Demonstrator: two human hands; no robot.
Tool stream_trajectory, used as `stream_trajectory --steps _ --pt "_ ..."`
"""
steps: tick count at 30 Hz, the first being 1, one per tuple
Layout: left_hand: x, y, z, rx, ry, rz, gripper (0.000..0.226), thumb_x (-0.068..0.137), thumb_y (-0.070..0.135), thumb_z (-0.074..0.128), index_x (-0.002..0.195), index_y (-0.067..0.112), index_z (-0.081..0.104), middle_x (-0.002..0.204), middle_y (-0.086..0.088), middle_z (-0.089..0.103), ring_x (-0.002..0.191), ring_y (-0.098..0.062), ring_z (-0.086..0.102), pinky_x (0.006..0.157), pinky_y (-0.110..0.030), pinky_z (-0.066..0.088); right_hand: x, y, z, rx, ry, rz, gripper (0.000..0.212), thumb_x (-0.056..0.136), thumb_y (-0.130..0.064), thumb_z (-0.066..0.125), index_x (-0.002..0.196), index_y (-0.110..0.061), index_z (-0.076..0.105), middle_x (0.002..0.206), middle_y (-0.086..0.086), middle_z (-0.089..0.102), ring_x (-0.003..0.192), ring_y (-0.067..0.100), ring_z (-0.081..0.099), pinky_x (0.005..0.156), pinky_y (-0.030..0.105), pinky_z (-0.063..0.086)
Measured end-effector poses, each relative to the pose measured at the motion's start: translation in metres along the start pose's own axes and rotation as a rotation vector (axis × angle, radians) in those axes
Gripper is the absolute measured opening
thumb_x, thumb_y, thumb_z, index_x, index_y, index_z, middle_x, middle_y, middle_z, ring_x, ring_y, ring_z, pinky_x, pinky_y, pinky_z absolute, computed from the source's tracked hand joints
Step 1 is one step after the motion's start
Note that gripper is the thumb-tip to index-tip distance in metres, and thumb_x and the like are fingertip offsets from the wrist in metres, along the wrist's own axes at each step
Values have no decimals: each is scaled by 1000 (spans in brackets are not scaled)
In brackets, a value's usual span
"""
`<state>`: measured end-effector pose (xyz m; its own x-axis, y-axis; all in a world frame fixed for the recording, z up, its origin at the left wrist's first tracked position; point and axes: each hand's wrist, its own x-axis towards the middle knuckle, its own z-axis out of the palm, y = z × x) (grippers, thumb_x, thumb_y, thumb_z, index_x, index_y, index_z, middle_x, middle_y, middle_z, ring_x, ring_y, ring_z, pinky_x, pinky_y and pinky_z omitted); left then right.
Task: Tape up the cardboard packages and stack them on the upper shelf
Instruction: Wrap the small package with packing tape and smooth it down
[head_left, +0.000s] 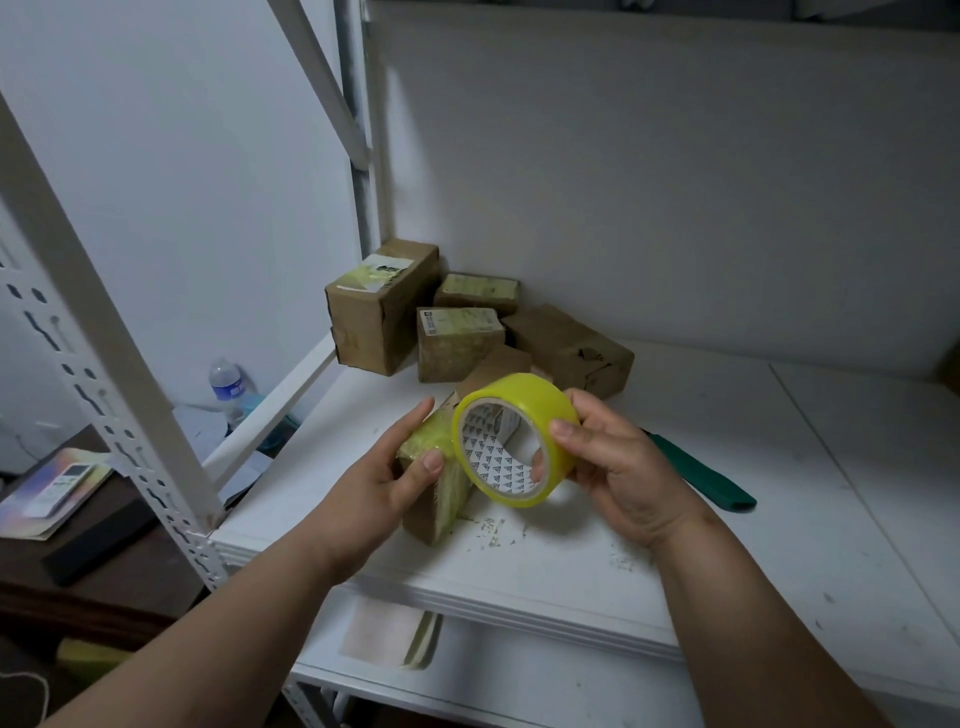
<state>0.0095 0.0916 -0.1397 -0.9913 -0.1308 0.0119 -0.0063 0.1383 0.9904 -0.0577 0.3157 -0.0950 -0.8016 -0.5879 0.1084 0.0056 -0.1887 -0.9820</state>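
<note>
Tape roll (514, 437) in right grip (618, 462) | left grip (387, 480) holds half-hidden package (436, 483)

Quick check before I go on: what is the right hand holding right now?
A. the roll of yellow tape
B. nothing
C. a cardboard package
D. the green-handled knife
A: the right hand grips the roll of yellow tape, thumb on its outer face and a finger through the core, while the green-handled knife lies on the shelf board behind it.

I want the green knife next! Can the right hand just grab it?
Probably not yet: the right hand is gripping the tape roll. The green knife lies uncovered on the shelf just beyond it.
</note>
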Motion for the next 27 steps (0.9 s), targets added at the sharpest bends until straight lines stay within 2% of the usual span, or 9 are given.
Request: stream_trajectory --steps 5,9,12,16,18,20,22,23,27 --pt "0 -2 -4 -45 -10 -21 49 80 52 60 126 63 48 125 9 57 110 -9 58 93 -34 51 -2 0 -7 98 24 -3 20 74 -26 71 89 -13 68 75 0 67 70 11 64 65 23 52" --pt "2 2 -10 -130 24 -71 46 79 51 58 124 57 53 129 7 54 116 -16 56 93 -47 54 -6 21 -16 73 118 79 47 63 -28 83 92 3 62 76 11 63 67 17 62 59 27 54" --pt "2 4 -9 -150 24 -107 48 77 52 60 124 55 53 130 6 53 120 -20 54 96 -53 51 -4 38 -5 -109 64 118 24 75 -29 70 84 -10 61 73 4 64 70 17 60 63 26 48" --pt "6 3 -20 -277 41 -172 51 81 48 63 131 44 54 138 -2 51 128 -25 50 92 -60 51 9 39 10 -212 64 143 25 77 -37 66 88 -14 64 76 -1 66 74 14 63 68 26 48" --pt "10 11 -29 -154 32 -194 49 85 50 68 130 40 54 133 -2 55 125 -23 52 97 -59 49 16 37 17 -270 82 143 34 76 -41 66 94 -13 67 84 5 70 79 20 66 75 33 50" --pt "17 26 -35 113 -1 -226 64 71 66 65 127 39 52 127 3 57 117 -20 55 97 -52 51 21 36 23 -317 118 139 41 75 -47 67 101 -15 69 96 11 73 90 27 70 83 39 54" --pt "22 39 -37 312 -2 -243 74 62 73 67 122 32 51 116 3 58 107 -21 60 89 -47 57 24 34 29 -359 132 128 43 75 -52 67 103 -19 69 102 12 72 98 30 69 90 44 54" --pt "25 41 -38 349 22 -244 68 67 66 73 119 28 51 112 0 59 102 -23 62 84 -47 59 24 34 32 -376 133 125 45 75 -55 67 103 -20 69 102 11 72 98 29 69 91 46 53" --pt "29 26 -42 76 148 -280 30 89 31 71 111 17 56 106 -13 63 88 -29 67 73 -47 61 21 37 33 -238 150 104 46 81 -56 68 103 -16 68 86 6 72 82 21 69 83 38 54"
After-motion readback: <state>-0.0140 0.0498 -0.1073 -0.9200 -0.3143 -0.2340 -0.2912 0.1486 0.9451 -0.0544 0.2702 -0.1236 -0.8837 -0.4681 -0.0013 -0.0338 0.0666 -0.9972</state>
